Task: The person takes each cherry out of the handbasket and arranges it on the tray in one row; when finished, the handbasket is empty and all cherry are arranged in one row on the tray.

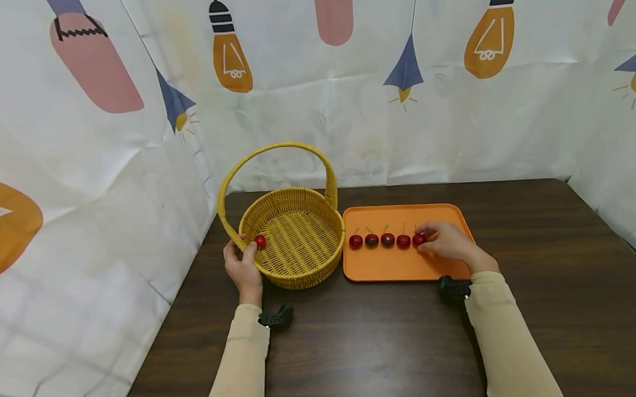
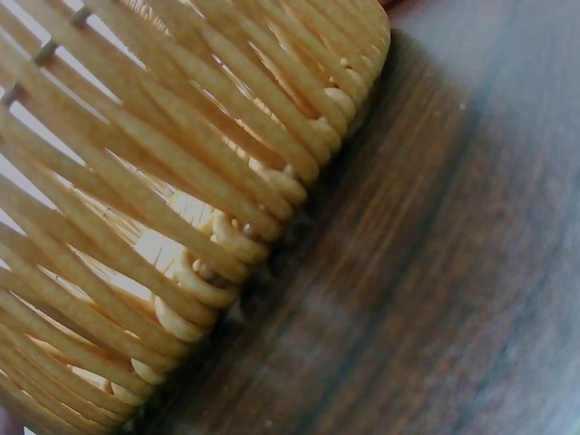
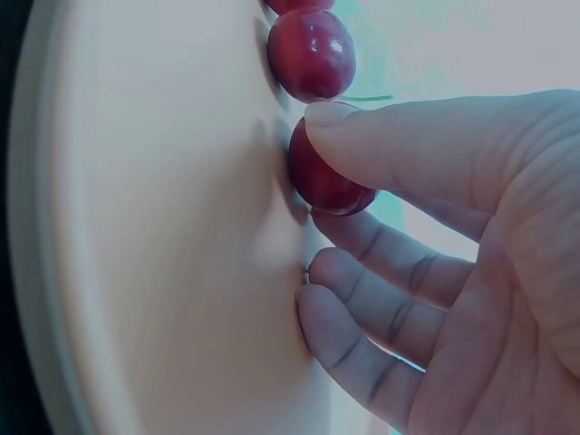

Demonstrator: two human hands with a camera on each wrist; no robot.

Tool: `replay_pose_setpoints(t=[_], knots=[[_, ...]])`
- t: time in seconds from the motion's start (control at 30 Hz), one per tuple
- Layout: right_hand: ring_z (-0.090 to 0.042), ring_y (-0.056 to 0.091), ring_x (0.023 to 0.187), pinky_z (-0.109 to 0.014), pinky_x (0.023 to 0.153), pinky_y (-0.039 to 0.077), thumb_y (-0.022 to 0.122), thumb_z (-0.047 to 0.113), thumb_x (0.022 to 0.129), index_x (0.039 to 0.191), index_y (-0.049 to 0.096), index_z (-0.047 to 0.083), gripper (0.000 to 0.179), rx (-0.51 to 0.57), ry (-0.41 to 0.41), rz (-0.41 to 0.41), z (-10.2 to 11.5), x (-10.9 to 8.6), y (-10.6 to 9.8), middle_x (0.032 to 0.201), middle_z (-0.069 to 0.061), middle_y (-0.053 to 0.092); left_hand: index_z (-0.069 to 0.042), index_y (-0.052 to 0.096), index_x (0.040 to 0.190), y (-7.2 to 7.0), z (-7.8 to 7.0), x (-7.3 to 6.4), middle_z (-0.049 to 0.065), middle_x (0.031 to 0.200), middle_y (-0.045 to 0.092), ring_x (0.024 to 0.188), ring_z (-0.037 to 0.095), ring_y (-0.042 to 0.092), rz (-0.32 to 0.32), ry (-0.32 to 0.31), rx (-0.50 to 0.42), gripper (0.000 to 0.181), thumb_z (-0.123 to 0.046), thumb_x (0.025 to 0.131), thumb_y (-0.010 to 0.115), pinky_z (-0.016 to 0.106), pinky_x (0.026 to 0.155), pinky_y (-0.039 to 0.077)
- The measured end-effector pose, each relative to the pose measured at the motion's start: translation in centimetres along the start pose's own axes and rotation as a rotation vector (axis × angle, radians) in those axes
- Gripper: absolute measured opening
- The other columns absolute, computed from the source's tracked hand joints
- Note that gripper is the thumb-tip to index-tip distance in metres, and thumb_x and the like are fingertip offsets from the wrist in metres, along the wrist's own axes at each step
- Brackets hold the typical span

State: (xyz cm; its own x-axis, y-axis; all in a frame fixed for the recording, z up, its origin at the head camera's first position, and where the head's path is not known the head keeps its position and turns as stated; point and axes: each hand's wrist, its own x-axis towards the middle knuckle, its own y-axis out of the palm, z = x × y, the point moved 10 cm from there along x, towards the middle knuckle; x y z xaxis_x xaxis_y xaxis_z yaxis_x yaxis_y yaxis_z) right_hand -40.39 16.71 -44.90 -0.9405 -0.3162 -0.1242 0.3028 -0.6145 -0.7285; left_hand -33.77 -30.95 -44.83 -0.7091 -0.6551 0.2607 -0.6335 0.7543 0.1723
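At the left side of a yellow wicker basket [image 1: 301, 281], my left hand [image 1: 245, 278] grips the rim by the foot of the handle, thumb on the inner side. A single red cherry [image 1: 260, 241] lies inside the basket near that thumb. On an orange tray [image 1: 392, 268], several dark red cherries [image 1: 387, 239] stand in a row, stems pointing away. My right hand [image 1: 450, 243] pinches the rightmost cherry [image 3: 328, 172] between thumb and forefinger, low over the tray surface. The left wrist view shows mostly the basket's woven wall [image 2: 181, 172]; the left fingers are largely hidden there.
Basket and tray stand side by side, nearly touching, on a dark wooden table [image 1: 369, 351]. Behind and to the sides hangs a white printed cloth [image 1: 313, 115]. The basket's tall arched handle [image 1: 288, 145] rises above its rim.
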Motion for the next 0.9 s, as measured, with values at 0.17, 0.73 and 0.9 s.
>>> replay_pose_setpoints(t=[0.17,0.73,0.9], knots=[[-0.036,0.058,0.103,-0.041,0.082,0.052,0.070,0.016,0.090,0.129,0.058,0.002,0.043,0.022,-0.005,0.000,-0.1,0.0,-0.1,0.121,-0.022,0.059,0.006,0.061,0.112,0.0,-0.2,0.0,0.010,0.117,0.051,0.106,0.016,0.050,-0.012,0.026,0.010,0.026,-0.007,0.090,0.062,0.023,0.091,0.040],[-0.027,0.063,0.091,-0.036,0.069,0.052,0.059,0.022,0.098,0.121,0.065,0.005,0.029,0.019,-0.162,-0.184,5.8,-0.3,-1.3,0.113,-0.013,0.066,0.006,0.061,0.115,-0.4,-0.3,-0.3,0.014,0.119,0.051,0.105,0.015,0.050,-0.011,0.013,0.016,0.028,-0.008,0.091,0.063,0.023,0.090,0.039],[-0.021,0.062,0.083,-0.034,0.066,0.050,0.061,0.019,0.097,0.112,0.069,0.010,0.019,0.070,-0.227,-0.202,8.8,-0.5,0.8,0.106,-0.006,0.068,0.005,0.062,0.113,-0.5,-0.4,-0.5,0.011,0.116,0.053,0.102,0.016,0.049,-0.015,0.029,0.031,0.025,-0.007,0.090,0.063,0.026,0.090,0.037]])
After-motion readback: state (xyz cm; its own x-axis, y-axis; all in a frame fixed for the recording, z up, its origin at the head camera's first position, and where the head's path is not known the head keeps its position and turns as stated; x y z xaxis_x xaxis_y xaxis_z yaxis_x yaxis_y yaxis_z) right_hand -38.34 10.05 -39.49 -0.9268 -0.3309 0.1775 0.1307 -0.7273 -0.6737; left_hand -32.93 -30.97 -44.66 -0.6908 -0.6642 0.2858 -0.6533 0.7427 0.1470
